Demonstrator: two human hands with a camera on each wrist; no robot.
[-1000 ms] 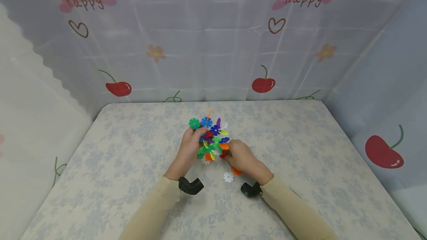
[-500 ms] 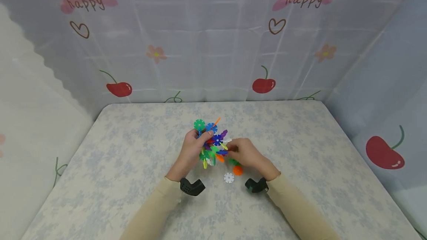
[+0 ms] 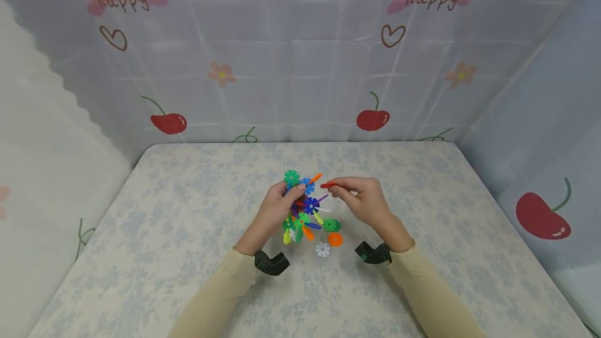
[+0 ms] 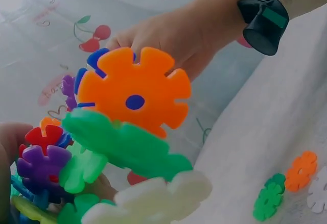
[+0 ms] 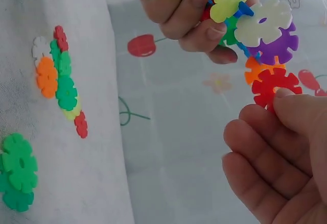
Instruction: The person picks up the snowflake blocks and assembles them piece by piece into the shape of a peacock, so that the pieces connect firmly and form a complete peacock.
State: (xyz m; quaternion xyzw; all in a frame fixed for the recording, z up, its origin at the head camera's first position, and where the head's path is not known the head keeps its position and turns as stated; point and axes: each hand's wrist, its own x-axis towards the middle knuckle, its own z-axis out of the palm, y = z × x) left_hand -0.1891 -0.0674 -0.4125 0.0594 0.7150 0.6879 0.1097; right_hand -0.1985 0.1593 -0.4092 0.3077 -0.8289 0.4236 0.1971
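My left hand grips a cluster of interlocked flower-shaped plastic discs in many colours, held over the table. Its thumb lies across the upper part, beside a light blue disc. To the right, my right hand pinches a red notched disc between thumb and fingers. In the right wrist view this red disc is close to an orange disc at the cluster's end; whether they touch I cannot tell. An orange disc and a whitish disc stick out of the cluster in the left wrist view.
Loose green discs, an orange disc and a white disc lie on the patterned tabletop below the hands. More loose discs, some red, show in the right wrist view. A printed curtain hangs behind the table.
My right hand has risen from near the loose discs, bringing the red disc up beside the cluster's far end. The cluster has turned and shifted slightly right in my left hand, uncovering the green discs.
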